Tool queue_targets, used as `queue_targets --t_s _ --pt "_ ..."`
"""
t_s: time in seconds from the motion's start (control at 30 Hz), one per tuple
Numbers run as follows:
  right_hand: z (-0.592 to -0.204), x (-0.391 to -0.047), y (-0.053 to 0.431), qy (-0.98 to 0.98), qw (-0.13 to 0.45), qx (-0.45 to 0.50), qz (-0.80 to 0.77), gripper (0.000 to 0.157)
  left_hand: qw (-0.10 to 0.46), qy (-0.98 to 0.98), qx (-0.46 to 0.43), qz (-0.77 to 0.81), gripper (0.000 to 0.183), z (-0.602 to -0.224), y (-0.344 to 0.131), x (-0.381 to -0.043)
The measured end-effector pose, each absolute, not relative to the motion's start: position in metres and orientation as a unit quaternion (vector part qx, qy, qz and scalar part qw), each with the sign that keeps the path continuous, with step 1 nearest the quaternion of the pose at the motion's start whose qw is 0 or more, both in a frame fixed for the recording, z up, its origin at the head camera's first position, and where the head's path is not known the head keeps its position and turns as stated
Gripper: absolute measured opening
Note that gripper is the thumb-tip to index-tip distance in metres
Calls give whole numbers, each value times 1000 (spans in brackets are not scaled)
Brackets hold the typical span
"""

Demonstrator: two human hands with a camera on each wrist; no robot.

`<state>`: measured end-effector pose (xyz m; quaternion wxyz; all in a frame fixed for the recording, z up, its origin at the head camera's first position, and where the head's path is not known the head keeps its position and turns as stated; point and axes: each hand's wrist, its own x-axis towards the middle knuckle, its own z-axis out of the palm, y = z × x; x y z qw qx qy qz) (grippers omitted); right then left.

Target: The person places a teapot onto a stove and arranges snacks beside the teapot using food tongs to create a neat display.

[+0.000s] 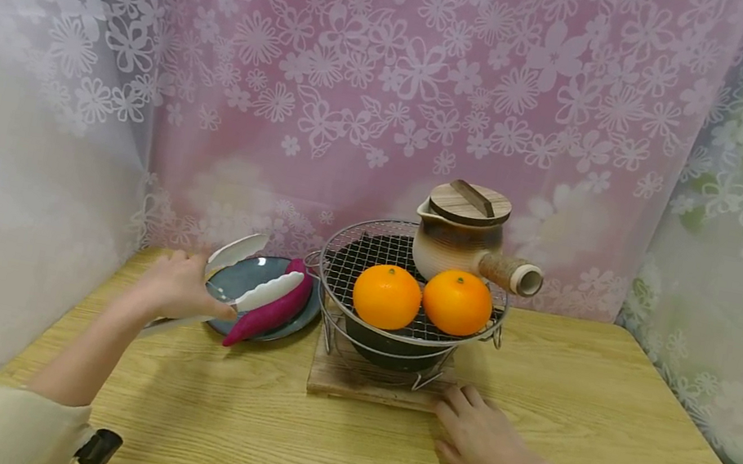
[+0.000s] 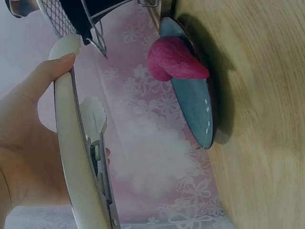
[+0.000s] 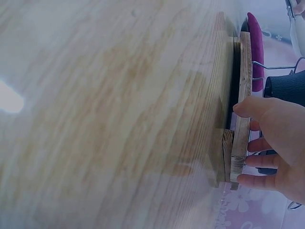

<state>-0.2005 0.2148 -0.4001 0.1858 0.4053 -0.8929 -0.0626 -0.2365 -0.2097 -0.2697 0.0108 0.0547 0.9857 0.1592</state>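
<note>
My left hand (image 1: 179,285) holds a pair of tongs (image 1: 176,322) with white scalloped tips spread apart. A purple sweet potato (image 1: 270,318) lies across a blue-grey plate (image 1: 226,273), right by the tongs in the head view. In the left wrist view, the tongs (image 2: 71,138) stand clear of the sweet potato (image 2: 176,59), with nothing between their tips. My right hand (image 1: 480,438) touches the front right corner of a wooden board (image 1: 351,388). Its thumb and fingertips rest spread along the board's edge (image 3: 245,67) in the right wrist view.
On the board stands a dark stove (image 1: 388,351) topped by a round wire grill (image 1: 344,260). The grill carries two oranges (image 1: 386,297) and a clay teapot (image 1: 454,247) with a wooden lid; its handle sticks out right. Floral curtains (image 1: 411,90) enclose the wooden table (image 1: 576,384).
</note>
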Motion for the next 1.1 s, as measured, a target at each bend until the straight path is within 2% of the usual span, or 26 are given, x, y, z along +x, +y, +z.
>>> queue_targets --t_s 0.27,0.57,0.93,1.1 --pt "-398 -200 214 -894 182 404 -62 41 13 987 47 155 86 -279 -208 -240" --pt "-400 -200 214 -899 173 399 -57 43 21 992 41 120 91 -291 -207 -247" --pt "-400 -201 215 -899 173 398 -61 42 -7 994 41 105 75 -307 -201 -257" --pt "-400 -201 214 -900 167 398 -63 42 -10 995 28 97 83 -313 -197 -258"
